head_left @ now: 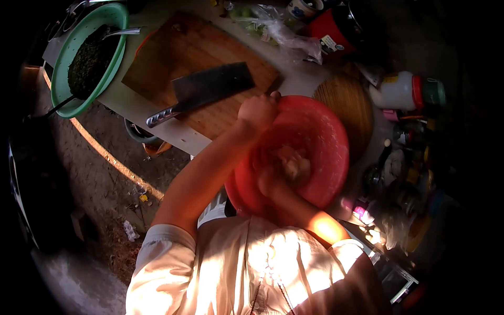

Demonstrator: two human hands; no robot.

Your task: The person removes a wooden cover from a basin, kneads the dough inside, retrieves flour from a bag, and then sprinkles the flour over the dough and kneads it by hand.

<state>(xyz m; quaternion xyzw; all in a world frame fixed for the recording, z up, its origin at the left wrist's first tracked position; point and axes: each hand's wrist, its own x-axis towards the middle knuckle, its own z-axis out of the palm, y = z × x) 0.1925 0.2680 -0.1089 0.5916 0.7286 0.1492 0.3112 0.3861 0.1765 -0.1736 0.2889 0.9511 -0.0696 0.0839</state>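
A red basin [331, 131] sits in front of me, floury inside, with a pale lump of dough [295, 164] at its bottom. My left hand [258, 112] is closed over the basin's far left rim. Down inside the basin, my right hand [270, 177] is beside the dough; its fingers are shadowed and blurred, so their shape does not show. Beyond my left hand, a cleaver [212, 84] with a metal handle lies on a wooden cutting board [173, 47].
On the left stands a green basin [118, 63] of dark chopped filling with a spoon [123, 32]. A round wooden board [346, 105], a jar with a red band [401, 90], a plastic bag [283, 34] and a red container [331, 34] crowd the right and back.
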